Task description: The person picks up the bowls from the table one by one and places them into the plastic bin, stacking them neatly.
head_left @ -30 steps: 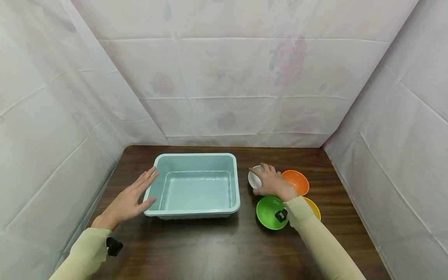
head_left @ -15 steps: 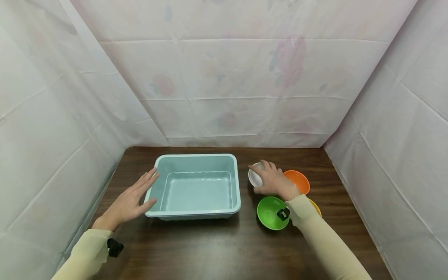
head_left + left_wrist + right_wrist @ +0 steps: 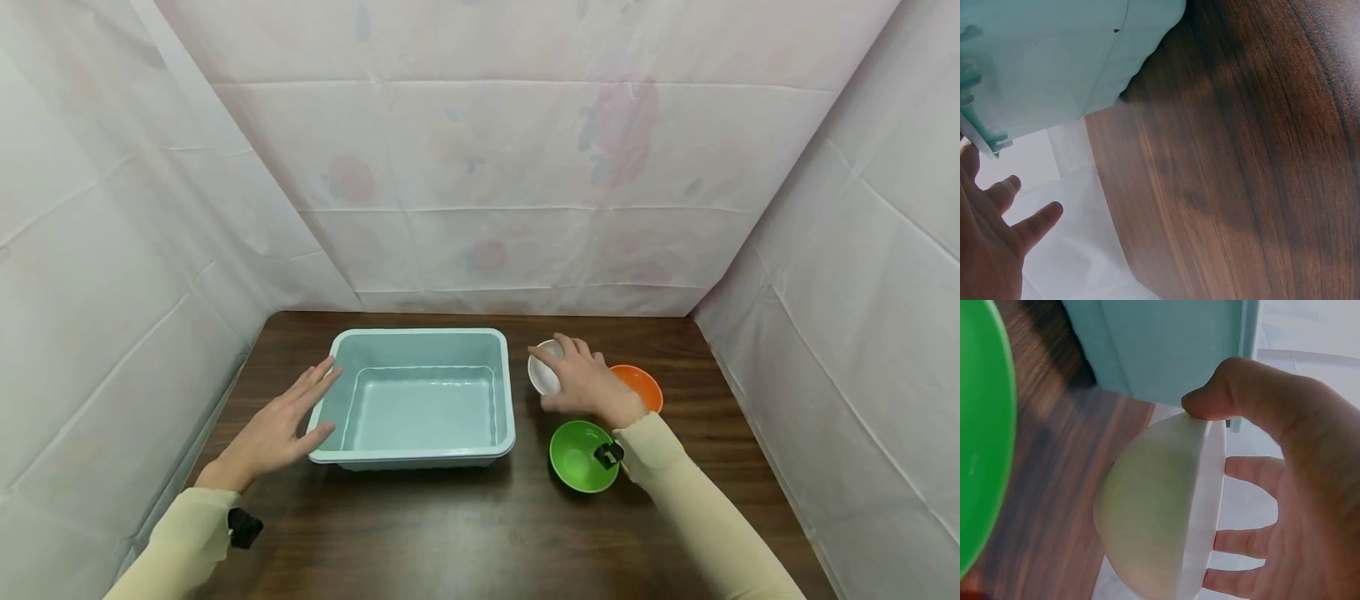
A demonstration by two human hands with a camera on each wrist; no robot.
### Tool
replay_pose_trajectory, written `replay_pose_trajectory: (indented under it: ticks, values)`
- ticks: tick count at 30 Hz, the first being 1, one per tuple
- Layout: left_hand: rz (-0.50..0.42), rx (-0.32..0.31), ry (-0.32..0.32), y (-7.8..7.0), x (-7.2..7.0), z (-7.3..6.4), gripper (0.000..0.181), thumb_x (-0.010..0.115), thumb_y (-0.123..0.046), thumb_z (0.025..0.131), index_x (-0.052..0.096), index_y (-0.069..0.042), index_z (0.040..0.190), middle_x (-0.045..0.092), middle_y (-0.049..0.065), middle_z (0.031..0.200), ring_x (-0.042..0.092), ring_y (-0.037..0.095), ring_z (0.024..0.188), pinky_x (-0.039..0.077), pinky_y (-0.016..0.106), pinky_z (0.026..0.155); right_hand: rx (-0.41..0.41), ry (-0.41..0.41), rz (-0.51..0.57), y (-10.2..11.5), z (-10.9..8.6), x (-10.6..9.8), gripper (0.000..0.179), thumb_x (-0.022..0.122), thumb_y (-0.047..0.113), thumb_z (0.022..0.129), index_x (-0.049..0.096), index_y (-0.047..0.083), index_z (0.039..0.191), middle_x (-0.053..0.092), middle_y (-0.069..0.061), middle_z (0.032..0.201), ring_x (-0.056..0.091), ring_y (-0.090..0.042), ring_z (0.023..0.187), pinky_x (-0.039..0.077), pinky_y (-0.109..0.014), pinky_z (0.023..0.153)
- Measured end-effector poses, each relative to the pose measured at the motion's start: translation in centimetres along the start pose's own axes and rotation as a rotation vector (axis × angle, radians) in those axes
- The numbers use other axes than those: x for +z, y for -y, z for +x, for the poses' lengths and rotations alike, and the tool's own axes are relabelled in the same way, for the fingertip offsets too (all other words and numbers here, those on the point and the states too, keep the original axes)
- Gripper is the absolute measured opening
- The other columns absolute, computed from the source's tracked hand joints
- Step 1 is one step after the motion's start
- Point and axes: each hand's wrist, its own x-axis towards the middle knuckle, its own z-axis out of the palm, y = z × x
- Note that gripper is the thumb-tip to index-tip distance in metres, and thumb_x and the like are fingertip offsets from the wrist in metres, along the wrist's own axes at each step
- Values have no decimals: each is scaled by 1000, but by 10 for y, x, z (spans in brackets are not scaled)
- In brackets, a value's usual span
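Right of the pale blue-green rectangular plastic tub, the right hand pinches a small white round bowl by its rim, seemingly picking it up; tabletop clearance is hard to judge. The left hand spreads its fingers at the tub's left rim. Next calls for a steady pinch.

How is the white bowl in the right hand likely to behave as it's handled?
The white bowl is probably stiff; its curve looks undistorted in the grip of the right hand. It seems likely light, being hollow and small beside the blue tub. Its rounded sides suggest it could rock if pushed.
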Motion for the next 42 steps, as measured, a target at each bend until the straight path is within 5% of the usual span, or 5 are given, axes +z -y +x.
replay_pose_trajectory:
  ticks: [7,16,42]
  values:
    - [2,-4,2,1,1,0,83,71,-32,95,28,-22,165,19,3,173,27,40,155,37,69,108,-58,-41,-43,7,-1,-12,83,70,44,84,38,35,160,27,-14,168,33,-52,142,41,-71,95]
    - [1,-5,-3,2,2,0,82,70,-32,95,28,-22,165,20,4,173,27,42,155,37,70,108,-111,-66,-36,20,2,-25,73,71,38,84,50,34,153,31,-18,164,37,-52,137,45,-67,90]
    - [4,-6,-12,-1,3,-1,81,70,-30,95,30,-22,164,18,2,174,31,47,152,38,71,106,-181,-55,-128,66,11,-44,68,67,40,87,50,37,152,29,-11,167,30,-48,146,42,-65,96]
